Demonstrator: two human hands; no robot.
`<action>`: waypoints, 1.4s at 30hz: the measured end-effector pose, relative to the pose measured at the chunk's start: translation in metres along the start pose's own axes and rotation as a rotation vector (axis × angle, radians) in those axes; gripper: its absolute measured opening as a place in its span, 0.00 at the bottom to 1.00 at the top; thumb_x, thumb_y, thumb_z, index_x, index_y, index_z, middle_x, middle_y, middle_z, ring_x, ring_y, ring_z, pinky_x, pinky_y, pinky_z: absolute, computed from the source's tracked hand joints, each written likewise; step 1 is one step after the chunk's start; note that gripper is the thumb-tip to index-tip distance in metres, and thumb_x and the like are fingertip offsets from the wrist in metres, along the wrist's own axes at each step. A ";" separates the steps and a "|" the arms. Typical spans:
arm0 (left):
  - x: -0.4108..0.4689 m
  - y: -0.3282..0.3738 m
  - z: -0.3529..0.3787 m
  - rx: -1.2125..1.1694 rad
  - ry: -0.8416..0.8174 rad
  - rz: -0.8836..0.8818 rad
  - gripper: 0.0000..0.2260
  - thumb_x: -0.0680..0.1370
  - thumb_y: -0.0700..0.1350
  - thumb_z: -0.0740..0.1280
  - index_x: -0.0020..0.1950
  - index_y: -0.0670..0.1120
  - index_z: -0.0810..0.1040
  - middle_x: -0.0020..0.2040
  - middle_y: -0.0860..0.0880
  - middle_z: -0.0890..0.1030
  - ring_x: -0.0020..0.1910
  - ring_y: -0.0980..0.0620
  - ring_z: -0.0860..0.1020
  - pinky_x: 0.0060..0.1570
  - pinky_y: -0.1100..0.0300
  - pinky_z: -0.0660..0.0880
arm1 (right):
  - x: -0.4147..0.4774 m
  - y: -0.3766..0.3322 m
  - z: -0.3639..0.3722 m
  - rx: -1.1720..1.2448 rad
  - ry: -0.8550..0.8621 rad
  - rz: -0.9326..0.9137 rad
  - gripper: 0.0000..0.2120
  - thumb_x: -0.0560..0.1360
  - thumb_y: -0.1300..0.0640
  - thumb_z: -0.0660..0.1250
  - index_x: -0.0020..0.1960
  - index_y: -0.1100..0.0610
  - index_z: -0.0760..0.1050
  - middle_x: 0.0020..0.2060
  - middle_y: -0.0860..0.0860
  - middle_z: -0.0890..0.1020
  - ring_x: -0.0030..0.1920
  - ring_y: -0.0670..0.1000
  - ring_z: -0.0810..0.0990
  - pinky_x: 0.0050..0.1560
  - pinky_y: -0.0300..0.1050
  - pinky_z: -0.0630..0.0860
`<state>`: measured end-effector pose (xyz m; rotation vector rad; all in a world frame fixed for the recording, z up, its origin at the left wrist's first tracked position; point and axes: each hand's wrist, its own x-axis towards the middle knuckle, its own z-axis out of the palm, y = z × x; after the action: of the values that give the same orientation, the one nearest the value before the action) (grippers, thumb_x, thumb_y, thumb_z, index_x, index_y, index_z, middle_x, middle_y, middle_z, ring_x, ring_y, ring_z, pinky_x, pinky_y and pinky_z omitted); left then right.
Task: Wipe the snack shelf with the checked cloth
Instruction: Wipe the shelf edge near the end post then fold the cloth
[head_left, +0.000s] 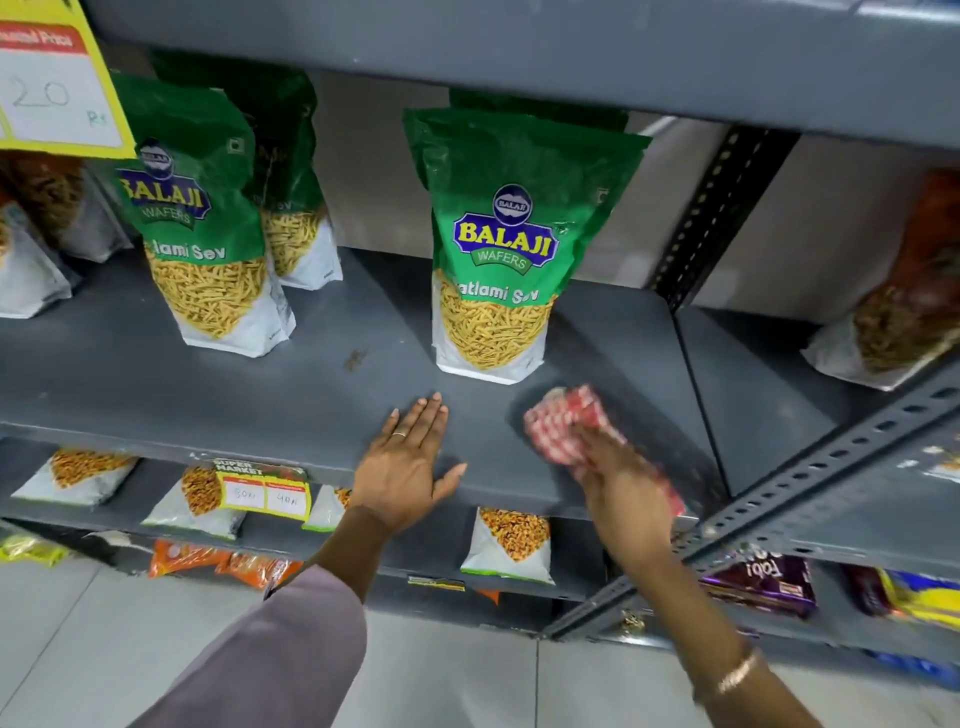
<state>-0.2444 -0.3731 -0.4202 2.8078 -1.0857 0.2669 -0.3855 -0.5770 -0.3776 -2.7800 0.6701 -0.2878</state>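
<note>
A person faces a grey metal snack shelf (260, 374). The right hand (618, 483), grip closed around a bunched red-and-white checked cloth (563, 423), presses it onto the shelf just right of the nearest green Balaji sev pouch (498, 249), apparently mid-wipe. The left hand (410, 467) lies open and flat, holding nothing, just left of that pouch, likely for balance. Three green pouches stand clearly visible; a possible fourth is mostly hidden.

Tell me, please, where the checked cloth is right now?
The checked cloth lies on the grey shelf under the right hand, right of centre, just in front of the nearest green snack bag.
</note>
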 end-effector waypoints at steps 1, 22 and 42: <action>0.000 0.000 -0.001 -0.010 0.003 -0.002 0.31 0.74 0.59 0.53 0.65 0.37 0.73 0.66 0.41 0.74 0.63 0.44 0.74 0.67 0.52 0.57 | -0.021 -0.005 -0.001 0.064 0.000 -0.045 0.23 0.72 0.62 0.71 0.64 0.46 0.74 0.50 0.53 0.86 0.34 0.50 0.83 0.30 0.37 0.77; -0.003 0.001 -0.005 -0.051 0.012 0.001 0.31 0.78 0.59 0.49 0.63 0.37 0.76 0.64 0.40 0.75 0.62 0.43 0.75 0.65 0.52 0.59 | -0.001 -0.035 0.017 -0.051 0.067 -0.131 0.32 0.68 0.73 0.67 0.69 0.52 0.69 0.59 0.57 0.81 0.42 0.56 0.84 0.31 0.44 0.78; -0.004 0.001 -0.007 -0.071 -0.085 -0.002 0.37 0.79 0.62 0.39 0.64 0.37 0.75 0.64 0.41 0.75 0.62 0.43 0.75 0.65 0.52 0.58 | 0.002 -0.038 0.012 -0.115 -0.106 -0.066 0.24 0.82 0.57 0.51 0.77 0.54 0.51 0.77 0.53 0.55 0.77 0.55 0.55 0.76 0.52 0.57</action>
<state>-0.2491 -0.3704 -0.4136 2.7800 -1.0872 0.1078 -0.3649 -0.5432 -0.3771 -2.9065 0.5869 -0.1169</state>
